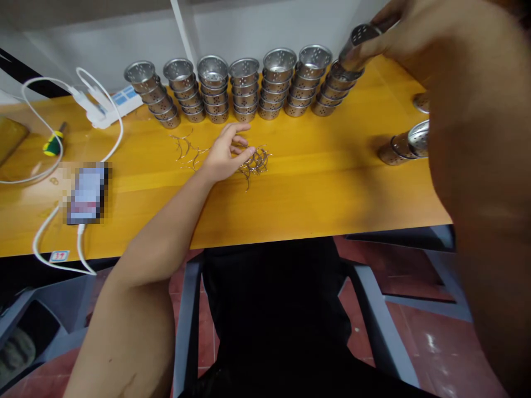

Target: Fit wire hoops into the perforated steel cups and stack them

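Yellow table against a pale wall, seven stacks of perforated metal cups lined up along its back. Right hand is clamped on one tilted cup at the top of the row's rightmost stack. Left hand, fingers apart and loosely curled, is over thin bent wires; whether it touches them, I cannot tell. One phone lies at left.

Shiny metal cups, smooth glossy wooden tabletop

Phone blurred; cup partly behind right arm.
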Motion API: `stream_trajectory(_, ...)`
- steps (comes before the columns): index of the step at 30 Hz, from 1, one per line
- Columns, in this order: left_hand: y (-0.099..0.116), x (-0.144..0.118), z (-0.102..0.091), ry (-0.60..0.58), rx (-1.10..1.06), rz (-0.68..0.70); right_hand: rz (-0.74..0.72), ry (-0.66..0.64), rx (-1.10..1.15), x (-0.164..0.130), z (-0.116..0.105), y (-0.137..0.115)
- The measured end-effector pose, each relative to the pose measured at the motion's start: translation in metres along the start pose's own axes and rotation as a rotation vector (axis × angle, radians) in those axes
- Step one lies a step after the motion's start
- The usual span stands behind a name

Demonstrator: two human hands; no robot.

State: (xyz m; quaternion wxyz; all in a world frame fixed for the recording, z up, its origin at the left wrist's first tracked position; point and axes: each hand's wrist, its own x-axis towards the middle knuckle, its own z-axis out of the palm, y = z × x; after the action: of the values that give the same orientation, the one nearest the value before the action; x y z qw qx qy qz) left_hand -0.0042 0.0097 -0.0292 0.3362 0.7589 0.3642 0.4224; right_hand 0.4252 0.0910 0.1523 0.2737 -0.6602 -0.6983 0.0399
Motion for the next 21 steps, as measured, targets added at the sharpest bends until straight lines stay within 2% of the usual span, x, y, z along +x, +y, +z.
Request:
stream_trajectory(1,0.000,0.000,0.000,-0.003,-0.002,-0.007,0.218,-0.087,-0.172,0.000,0.000,-0.014)
stream_trajectory(2,0.000,0.000,0.000,-0.005,-0.004,-0.018,0.318,-0.124,-0.285,0.000,0.002,-0.027)
stream_trajectory(3,0.001,-0.001,0.000,-0.007,-0.007,-0.032,0.358,-0.143,-0.347,-0.001,0.003,-0.039)
stream_trajectory(5,0.001,-0.001,0.000,-0.009,-0.011,-0.053,0.370,-0.170,-0.387,-0.002,0.006,-0.056)
stream_trajectory(7,0.001,-0.001,0.000,-0.011,-0.007,-0.059,0.386,-0.210,-0.412,-0.002,0.006,-0.062)
stream_trajectory(10,0.002,-0.001,0.000,-0.020,0.001,-0.046,0.385,-0.236,-0.408,-0.001,0.006,-0.059)
stream_trajectory(14,0.003,-0.001,0.000,-0.033,0.005,-0.019,0.320,-0.192,-0.366,0.002,0.006,-0.053)
stream_trajectory(16,0.003,-0.001,0.000,-0.034,0.005,-0.018,0.341,-0.188,-0.388,0.006,0.008,-0.052)
stream_trajectory(18,0.003,-0.001,0.000,-0.028,0.007,-0.027,0.379,-0.217,-0.429,0.013,0.010,-0.050)
stream_trajectory(21,0.003,-0.001,0.000,-0.022,0.018,-0.046,0.360,-0.250,-0.458,0.019,0.016,-0.044)
